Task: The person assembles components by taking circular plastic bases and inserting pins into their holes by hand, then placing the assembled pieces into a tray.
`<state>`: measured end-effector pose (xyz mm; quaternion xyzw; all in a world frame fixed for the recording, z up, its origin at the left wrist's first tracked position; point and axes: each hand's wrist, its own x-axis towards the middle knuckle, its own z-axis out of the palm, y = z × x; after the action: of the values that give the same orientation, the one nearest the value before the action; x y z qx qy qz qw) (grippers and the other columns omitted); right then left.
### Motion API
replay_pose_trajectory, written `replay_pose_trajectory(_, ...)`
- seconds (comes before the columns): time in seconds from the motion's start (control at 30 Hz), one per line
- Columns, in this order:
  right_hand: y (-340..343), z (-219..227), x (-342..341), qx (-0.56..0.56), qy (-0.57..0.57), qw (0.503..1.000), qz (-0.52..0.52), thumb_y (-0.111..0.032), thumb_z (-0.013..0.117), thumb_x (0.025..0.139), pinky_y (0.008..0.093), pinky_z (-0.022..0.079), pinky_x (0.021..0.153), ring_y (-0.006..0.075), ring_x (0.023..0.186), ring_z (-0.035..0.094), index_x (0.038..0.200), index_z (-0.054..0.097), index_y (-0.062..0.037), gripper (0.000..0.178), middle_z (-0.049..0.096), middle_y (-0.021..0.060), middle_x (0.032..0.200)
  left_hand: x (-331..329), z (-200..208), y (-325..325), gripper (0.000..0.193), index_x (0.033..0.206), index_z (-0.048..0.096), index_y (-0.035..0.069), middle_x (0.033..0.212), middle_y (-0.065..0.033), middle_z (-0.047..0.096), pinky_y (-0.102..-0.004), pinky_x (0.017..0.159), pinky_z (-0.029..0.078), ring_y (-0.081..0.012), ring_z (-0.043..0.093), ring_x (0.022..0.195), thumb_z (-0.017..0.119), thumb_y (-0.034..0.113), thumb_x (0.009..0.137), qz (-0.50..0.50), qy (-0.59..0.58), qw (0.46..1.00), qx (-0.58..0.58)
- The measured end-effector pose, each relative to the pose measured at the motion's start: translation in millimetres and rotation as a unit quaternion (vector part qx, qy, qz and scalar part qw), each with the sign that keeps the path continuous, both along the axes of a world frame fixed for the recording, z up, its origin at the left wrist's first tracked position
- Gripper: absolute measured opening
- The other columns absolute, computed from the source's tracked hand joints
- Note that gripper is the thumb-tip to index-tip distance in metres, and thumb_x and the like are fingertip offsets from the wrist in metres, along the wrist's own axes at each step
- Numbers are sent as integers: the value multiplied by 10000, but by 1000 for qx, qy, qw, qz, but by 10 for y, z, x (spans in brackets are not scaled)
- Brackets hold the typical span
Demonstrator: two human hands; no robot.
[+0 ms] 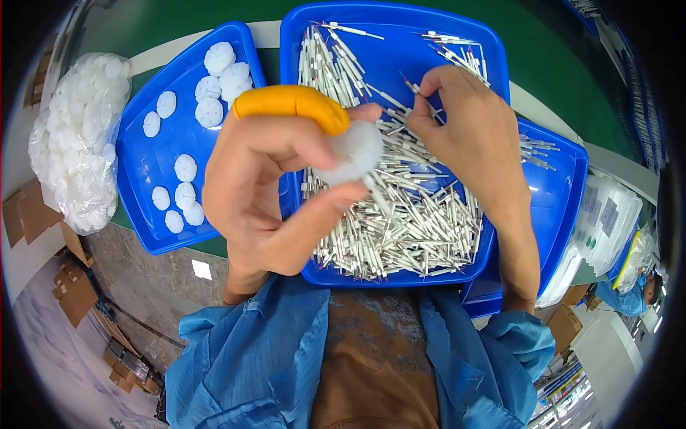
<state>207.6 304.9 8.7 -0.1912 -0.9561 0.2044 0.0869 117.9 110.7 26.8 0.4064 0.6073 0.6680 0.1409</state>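
My left hand, with a yellow finger cot on one finger, is closed around a white, fuzzy round pad. A blurred white stick juts from under the pad toward the tray, and I cannot tell whether it is fixed to it. Just to the right, my right hand pinches a thin white stick with a dark tip between thumb and finger. Both hands are over a blue tray heaped with many similar thin white sticks.
On the left, a second blue tray carries several white round pads. Beside it stands a clear bag of white pads. Another blue tray and clear plastic boxes are at right. Farther right is another person.
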Motion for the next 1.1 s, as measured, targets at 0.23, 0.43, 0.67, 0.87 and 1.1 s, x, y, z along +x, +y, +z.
replay_pose_trajectory(0.23,-308,333,132,-293,128,945,66,10,583,862,252,429,552,97,542,522,1056,465,3,227,558,20,700,-52,1,-1,313,1118,433,-30,1034,-190,545,-331,808,600,-428,646,988,537,204,937,39,-220,974,42)
replay_pose_trajectory(0.43,-516,347,157,-355,196,905,128,54,515,931,205,414,561,85,568,489,1221,353,37,333,570,113,976,-76,-22,-2,363,1142,430,-46,1071,-221,560,-343,852,583,-402,649,995,544,222,925,31,-221,973,53)
replay_pose_trajectory(0.67,-503,339,146,-166,178,954,178,76,565,892,291,541,684,228,840,696,1142,486,4,272,649,165,1014,-61,-28,-40,315,1118,420,-31,1075,-220,546,-403,900,557,-430,620,1050,532,184,917,-3,-264,960,93)
replay_pose_trajectory(0.87,-570,433,214,-290,42,948,125,14,525,935,281,521,630,227,744,686,1127,491,-13,196,669,145,922,-37,34,-26,324,1108,418,-24,1055,-202,540,-423,909,544,-491,590,1071,531,203,906,-8,-237,971,36)
replay_pose_trajectory(1.1,-528,460,204,-361,73,923,110,-38,519,958,250,484,578,168,692,656,1111,545,7,162,668,128,910,30,58,7,321,1096,426,-8,993,-151,499,-467,916,521,-479,604,1048,541,217,898,0,-212,976,47)
